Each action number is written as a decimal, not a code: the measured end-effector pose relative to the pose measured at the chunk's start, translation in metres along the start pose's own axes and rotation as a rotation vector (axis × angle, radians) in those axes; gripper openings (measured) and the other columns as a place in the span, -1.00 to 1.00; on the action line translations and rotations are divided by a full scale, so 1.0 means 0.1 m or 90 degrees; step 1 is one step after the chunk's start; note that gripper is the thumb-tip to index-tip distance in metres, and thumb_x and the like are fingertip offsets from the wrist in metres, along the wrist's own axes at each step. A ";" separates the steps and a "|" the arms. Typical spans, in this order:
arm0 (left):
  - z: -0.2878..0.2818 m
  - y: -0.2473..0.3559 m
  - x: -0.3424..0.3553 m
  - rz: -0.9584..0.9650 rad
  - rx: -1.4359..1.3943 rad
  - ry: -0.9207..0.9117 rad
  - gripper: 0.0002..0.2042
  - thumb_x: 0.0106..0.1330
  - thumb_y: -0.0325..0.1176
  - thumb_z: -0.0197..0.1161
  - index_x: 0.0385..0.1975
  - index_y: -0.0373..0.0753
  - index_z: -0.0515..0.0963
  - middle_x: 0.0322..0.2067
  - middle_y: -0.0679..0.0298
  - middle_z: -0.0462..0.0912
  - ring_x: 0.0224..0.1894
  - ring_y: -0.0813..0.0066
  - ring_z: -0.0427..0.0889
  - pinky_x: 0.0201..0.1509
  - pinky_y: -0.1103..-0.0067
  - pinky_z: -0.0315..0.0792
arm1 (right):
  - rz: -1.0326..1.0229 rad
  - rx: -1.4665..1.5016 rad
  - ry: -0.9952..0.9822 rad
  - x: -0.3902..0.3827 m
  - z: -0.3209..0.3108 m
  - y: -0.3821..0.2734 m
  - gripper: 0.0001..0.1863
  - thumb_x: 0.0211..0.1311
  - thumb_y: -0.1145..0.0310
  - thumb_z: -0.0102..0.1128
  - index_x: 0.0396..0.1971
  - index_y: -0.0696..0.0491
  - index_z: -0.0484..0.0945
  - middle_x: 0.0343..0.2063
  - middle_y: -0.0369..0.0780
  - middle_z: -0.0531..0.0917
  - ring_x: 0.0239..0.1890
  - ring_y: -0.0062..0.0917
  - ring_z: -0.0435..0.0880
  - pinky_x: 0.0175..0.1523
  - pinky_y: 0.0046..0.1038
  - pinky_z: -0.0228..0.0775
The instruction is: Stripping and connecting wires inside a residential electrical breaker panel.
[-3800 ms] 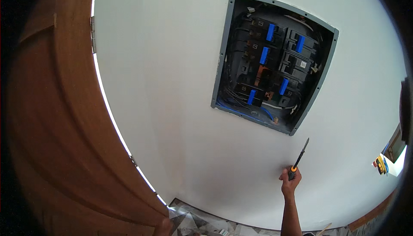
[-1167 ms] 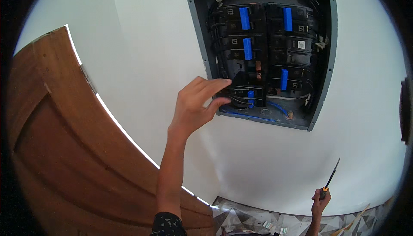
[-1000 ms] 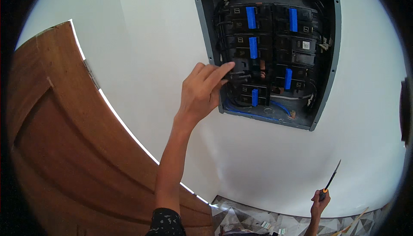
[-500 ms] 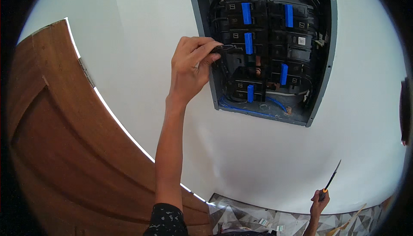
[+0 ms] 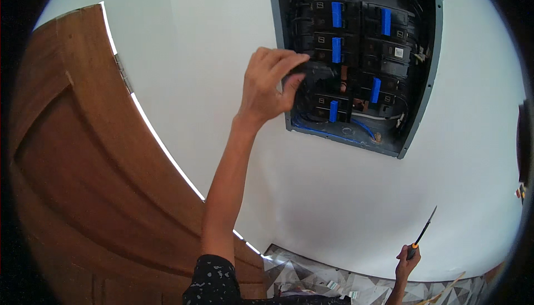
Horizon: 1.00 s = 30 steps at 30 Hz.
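My left hand (image 5: 271,82) is raised at the left edge of a grey recessed electrical panel (image 5: 435,49), with thumb and forefinger apart in a curved shape beside dark wires (image 5: 303,74). Inside are several black breakers (image 5: 392,55), some with blue bars (image 5: 336,49), plus exposed copper (image 5: 344,80) and a blue wire (image 5: 364,130) along the bottom. Low on the right, my right hand (image 5: 408,258) grips a screwdriver (image 5: 424,230) with a black and orange handle, its thin shaft pointing up and to the right, apart from the panel.
A brown wooden door (image 5: 72,166) stands at the left, light showing along its hinged edge. White wall (image 5: 356,188) surrounds the panel. Below is a patterned floor (image 5: 295,271) with small items on it. Dark objects (image 5: 522,138) appear at the far right rim.
My left hand came into view and rose along the panel's left side, pinched dark wires, and now has its fingers farther apart. The screwdriver has stayed low in my right hand.
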<state>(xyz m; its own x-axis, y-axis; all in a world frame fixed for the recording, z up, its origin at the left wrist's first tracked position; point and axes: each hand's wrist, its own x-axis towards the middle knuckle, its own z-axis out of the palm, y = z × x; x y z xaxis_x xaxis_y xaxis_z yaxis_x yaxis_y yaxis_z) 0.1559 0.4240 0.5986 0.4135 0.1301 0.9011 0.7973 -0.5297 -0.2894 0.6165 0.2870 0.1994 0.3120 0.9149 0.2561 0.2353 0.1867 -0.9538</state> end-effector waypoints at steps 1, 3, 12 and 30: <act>-0.01 0.02 -0.05 -0.002 0.005 0.005 -0.68 0.01 -0.55 0.39 -0.17 -0.17 0.65 -0.26 0.24 0.65 -0.22 0.31 0.52 -0.14 0.48 0.43 | 0.006 0.006 -0.018 0.02 -0.01 0.00 -0.71 0.33 0.22 0.21 -0.45 0.09 0.38 -0.66 -0.36 0.37 -0.66 -0.73 0.36 -0.58 -0.59 0.35; -0.02 0.07 -0.14 -0.026 -0.039 0.041 -0.63 -0.03 -0.47 0.45 -0.14 -0.17 0.64 -0.25 0.23 0.64 -0.21 0.30 0.52 -0.11 0.47 0.42 | -0.009 -0.003 -0.028 0.04 -0.02 0.01 -0.71 0.33 0.22 0.22 -0.44 0.10 0.39 -0.65 -0.36 0.38 -0.65 -0.73 0.37 -0.58 -0.61 0.35; 0.03 0.81 -1.06 -0.389 -0.113 0.216 -0.82 0.04 -0.54 0.42 -0.42 -0.22 0.54 -0.40 0.25 0.62 -0.42 0.38 0.51 -0.39 0.57 0.39 | -0.024 -0.006 -0.059 0.02 -0.02 -0.31 -0.69 0.31 0.23 0.24 -0.47 0.11 0.39 -0.74 -0.37 0.40 -0.71 -0.71 0.42 -0.58 -0.61 0.36; 0.33 1.16 -1.11 -0.396 -0.117 0.146 -0.79 0.11 -0.55 0.39 -0.24 -0.19 0.65 -0.24 0.24 0.71 -0.39 0.51 0.60 -0.44 0.62 0.46 | -0.021 -0.061 -0.143 -0.16 0.14 -0.39 -0.66 0.24 0.23 0.29 -0.56 0.12 0.40 -0.77 -0.32 0.46 -0.73 -0.67 0.45 -0.57 -0.58 0.29</act>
<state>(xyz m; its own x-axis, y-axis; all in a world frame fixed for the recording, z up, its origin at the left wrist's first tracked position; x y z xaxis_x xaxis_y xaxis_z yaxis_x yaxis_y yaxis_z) 0.2169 0.3753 0.4541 -0.2168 0.2865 0.9332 0.7600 -0.5505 0.3456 0.5896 0.2700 0.2300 0.0925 0.9674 0.2356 0.3322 0.1931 -0.9232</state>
